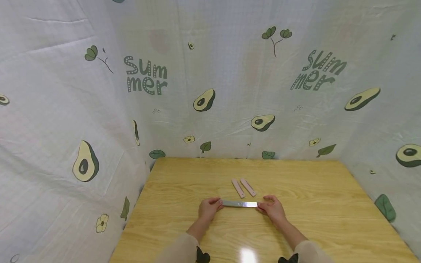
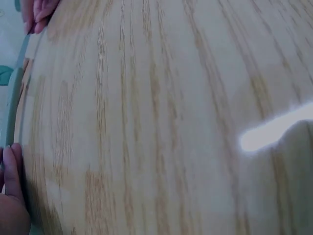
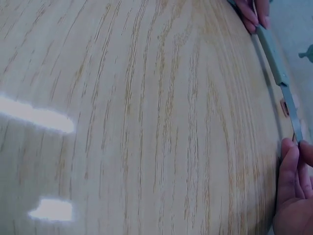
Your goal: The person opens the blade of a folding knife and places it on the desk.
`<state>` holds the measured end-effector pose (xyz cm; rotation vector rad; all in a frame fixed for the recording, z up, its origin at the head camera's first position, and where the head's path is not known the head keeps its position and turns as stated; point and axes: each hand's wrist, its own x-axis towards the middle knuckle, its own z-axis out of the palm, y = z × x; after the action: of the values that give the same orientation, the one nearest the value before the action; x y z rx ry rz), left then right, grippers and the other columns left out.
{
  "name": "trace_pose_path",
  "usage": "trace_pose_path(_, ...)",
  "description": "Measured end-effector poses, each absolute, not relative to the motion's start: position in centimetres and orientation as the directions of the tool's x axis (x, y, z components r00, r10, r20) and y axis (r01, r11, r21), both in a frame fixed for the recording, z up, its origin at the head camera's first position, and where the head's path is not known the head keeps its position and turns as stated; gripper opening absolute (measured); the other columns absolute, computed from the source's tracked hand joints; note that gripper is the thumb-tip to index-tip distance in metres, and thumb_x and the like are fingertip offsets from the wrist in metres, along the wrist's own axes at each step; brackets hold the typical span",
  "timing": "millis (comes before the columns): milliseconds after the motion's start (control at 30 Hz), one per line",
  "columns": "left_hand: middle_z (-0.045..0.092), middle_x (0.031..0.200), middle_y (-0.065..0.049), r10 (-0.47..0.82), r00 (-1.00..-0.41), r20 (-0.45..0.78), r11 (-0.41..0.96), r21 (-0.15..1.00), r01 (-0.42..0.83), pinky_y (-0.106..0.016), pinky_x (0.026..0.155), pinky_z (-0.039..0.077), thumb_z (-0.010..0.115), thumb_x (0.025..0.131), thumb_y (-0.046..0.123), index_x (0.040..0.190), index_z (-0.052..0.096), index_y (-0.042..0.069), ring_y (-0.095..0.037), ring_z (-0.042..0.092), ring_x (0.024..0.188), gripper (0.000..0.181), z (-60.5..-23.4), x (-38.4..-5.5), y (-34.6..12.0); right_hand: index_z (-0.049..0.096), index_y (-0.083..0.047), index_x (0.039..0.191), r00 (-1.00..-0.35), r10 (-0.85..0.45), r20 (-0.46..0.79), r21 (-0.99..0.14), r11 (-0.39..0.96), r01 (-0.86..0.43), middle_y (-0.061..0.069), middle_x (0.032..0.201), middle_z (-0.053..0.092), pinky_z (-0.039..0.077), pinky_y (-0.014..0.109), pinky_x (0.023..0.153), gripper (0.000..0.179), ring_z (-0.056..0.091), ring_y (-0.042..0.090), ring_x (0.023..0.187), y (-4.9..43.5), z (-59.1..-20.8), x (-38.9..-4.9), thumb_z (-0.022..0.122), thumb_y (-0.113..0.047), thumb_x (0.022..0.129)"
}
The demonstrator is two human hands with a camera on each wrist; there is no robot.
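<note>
A folding knife with a pale green handle (image 1: 231,203) and a shiny blade (image 1: 249,204) lies stretched out straight between my two hands, just above the table. My left hand (image 1: 208,211) pinches the far end of the handle between thumb and fingers. At the blade's tip, the thumb and fingers of my right hand (image 1: 274,211) pinch the metal. The right wrist view shows the handle (image 3: 274,58) meeting the bare blade (image 3: 291,110). Just beyond the knife, two slim pink bars (image 1: 238,188) (image 1: 248,187), each with a small round mark at one end, lie side by side.
The wooden table (image 1: 184,175) has bright light reflections near its front. White cloth (image 1: 227,65) printed with avocados, leaves and lettering hangs behind it and along both sides.
</note>
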<state>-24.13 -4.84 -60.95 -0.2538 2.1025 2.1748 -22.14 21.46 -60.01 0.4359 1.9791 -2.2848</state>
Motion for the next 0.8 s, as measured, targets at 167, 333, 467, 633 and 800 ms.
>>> trace_pose_path(167,0.071,0.095,-0.015,-0.090,-0.979,-0.180,0.103,0.976,-0.189,-0.021,0.069,0.060,0.072,0.086,0.010,0.107,0.070,-0.006,-0.017,0.073,0.077,0.026,-60.9,-24.3,-4.6,0.034,0.012,0.130,-0.949,0.169,-0.268,-0.962,-0.107,0.252,0.008,0.076,0.066,0.060,0.021,0.065,0.054,0.070,0.013,0.065,21.1,-60.0,-22.3,0.064,0.009,0.085)
trace_pose_path(333,0.071,0.085,-0.010,-0.110,-0.985,-0.136,0.206,0.966,-0.156,-0.020,0.063,0.059,0.072,0.085,0.009,0.102,0.071,-0.005,-0.013,0.071,0.069,0.022,-60.7,-24.3,-4.3,0.037,0.011,0.126,-0.935,0.223,-0.276,-0.960,-0.008,0.281,0.007,0.073,0.066,0.058,0.018,0.057,0.054,0.067,0.009,0.058,20.9,-60.0,-22.5,0.069,0.006,0.083)
trace_pose_path(467,0.070,0.081,-0.009,-0.121,-0.985,-0.121,0.233,0.961,-0.147,-0.019,0.061,0.058,0.073,0.084,0.009,0.099,0.071,-0.004,-0.012,0.070,0.067,0.020,-60.6,-24.3,-4.2,0.037,0.011,0.127,-0.925,0.254,-0.283,-0.950,0.056,0.306,0.006,0.071,0.067,0.056,0.018,0.053,0.060,0.066,0.008,0.053,20.8,-59.8,-22.7,0.073,0.003,0.080)
trace_pose_path(633,0.067,0.080,-0.008,-0.136,-0.984,-0.117,0.222,0.964,-0.145,-0.019,0.061,0.058,0.074,0.083,0.007,0.098,0.070,-0.004,-0.012,0.069,0.065,0.018,-60.6,-24.5,-4.2,0.038,0.008,0.128,-0.918,0.265,-0.296,-0.936,0.109,0.334,0.010,0.077,0.064,0.058,0.020,0.054,0.063,0.066,0.010,0.053,20.7,-59.2,-22.9,0.076,0.001,0.079)
trace_pose_path(800,0.065,0.080,-0.008,-0.145,-0.982,-0.119,0.221,0.964,-0.150,-0.019,0.060,0.058,0.074,0.083,0.008,0.096,0.070,-0.003,-0.010,0.069,0.064,0.017,-60.6,-24.6,-4.1,0.039,0.007,0.127,-0.923,0.256,-0.288,-0.926,0.171,0.336,0.012,0.078,0.064,0.058,0.021,0.054,0.061,0.066,0.010,0.053,20.8,-59.0,-23.0,0.076,0.000,0.079)
